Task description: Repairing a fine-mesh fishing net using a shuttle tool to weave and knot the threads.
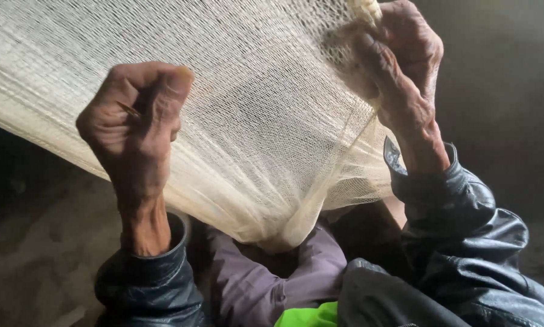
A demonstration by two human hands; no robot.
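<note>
A cream-coloured fine mesh net (266, 103) stretches across the upper view and gathers into a bunch low at the middle, over my lap. My left hand (136, 127) is closed in a fist against the net's left part, with a thin dark sliver, perhaps a netting needle, showing between its fingers. My right hand (402, 66) grips a bunched edge of the net at the top right, fingers curled over the mesh. Both wrists come out of dark leather jacket sleeves.
My legs in purplish trousers (254, 284) lie under the net's bunched end. A bright green patch (305, 316) shows at the bottom edge. Dim grey floor (36, 242) lies to the left and dark ground to the right.
</note>
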